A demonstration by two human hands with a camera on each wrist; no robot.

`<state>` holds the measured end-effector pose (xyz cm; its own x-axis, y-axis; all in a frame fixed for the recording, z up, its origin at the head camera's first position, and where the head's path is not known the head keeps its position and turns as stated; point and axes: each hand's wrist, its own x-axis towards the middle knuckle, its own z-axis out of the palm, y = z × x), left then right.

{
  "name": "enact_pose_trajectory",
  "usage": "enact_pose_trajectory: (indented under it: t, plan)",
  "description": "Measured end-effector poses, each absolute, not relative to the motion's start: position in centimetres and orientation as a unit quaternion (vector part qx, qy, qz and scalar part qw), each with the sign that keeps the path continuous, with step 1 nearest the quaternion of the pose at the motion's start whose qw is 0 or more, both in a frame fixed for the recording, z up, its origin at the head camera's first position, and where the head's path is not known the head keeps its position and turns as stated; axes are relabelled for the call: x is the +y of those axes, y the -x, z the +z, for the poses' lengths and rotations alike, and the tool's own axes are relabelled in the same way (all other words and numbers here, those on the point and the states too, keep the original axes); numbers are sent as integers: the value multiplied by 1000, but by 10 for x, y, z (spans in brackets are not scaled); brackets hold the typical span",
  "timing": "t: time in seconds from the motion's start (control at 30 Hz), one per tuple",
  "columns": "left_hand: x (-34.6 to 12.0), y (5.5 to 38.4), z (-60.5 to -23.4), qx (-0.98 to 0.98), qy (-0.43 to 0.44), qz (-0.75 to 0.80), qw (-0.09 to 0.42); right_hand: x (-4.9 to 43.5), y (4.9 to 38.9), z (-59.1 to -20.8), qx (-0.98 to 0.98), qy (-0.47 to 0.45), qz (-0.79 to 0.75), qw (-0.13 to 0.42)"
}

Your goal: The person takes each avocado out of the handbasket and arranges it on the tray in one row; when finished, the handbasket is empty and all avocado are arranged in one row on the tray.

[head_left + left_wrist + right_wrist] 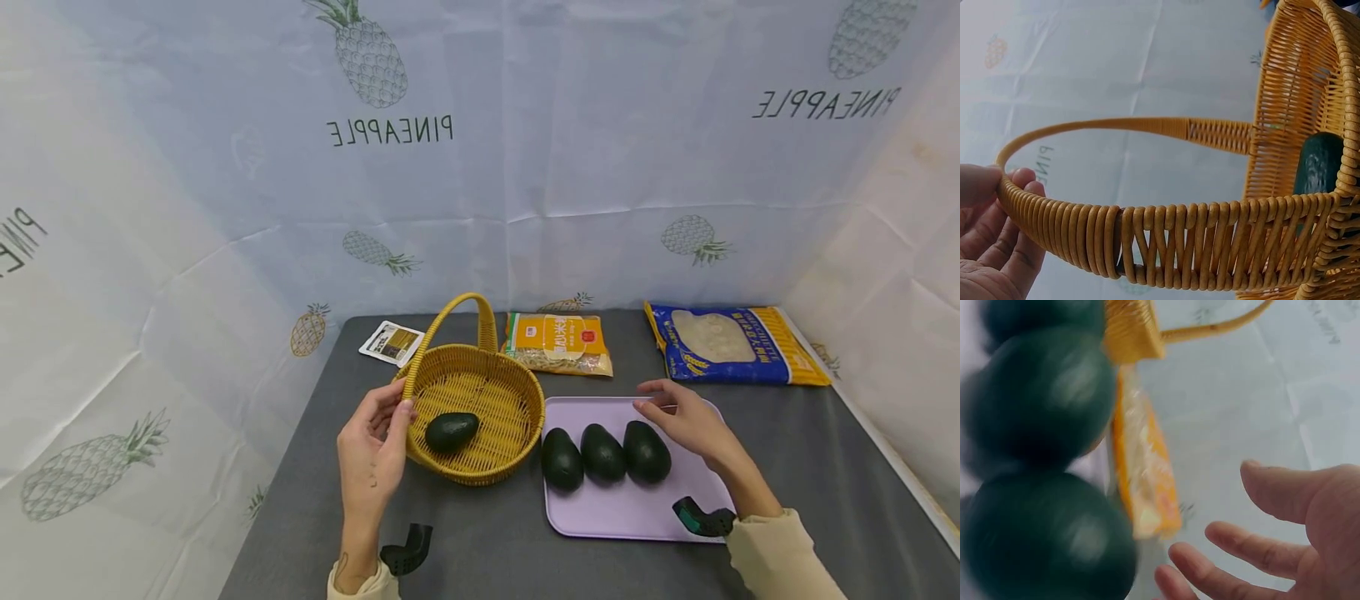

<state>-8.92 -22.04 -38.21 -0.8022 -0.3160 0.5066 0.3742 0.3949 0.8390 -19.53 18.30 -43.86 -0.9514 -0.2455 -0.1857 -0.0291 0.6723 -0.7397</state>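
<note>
My left hand (372,450) grips the handle (487,327) of a yellow woven basket (536,408), thumb on one side and fingers on the other. One dark green avocado (452,432) lies inside the basket. Three more avocados, a left one (562,461), a middle one (602,454) and a right one (647,452), sit in a row on a pale purple tray (615,517). Above the tray's right half, just past the right avocado, hovers my right hand (686,421). Its fingers are spread loosely and hold nothing, as the right wrist view also shows.
Behind the basket and tray lie a small white packet (393,342), an orange bag of grain (558,343) and a blue and yellow bag (735,346). A pineapple-print cloth (510,167) hangs along the back and sides of the dark grey table (300,533).
</note>
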Motion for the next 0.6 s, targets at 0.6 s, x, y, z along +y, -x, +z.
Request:
enact_pose_trajectory:
  t: [0.6]
  plan:
    - [-221, 90, -383, -766, 32, -561, 313, 68, 217, -403, 843, 202, -472, 160]
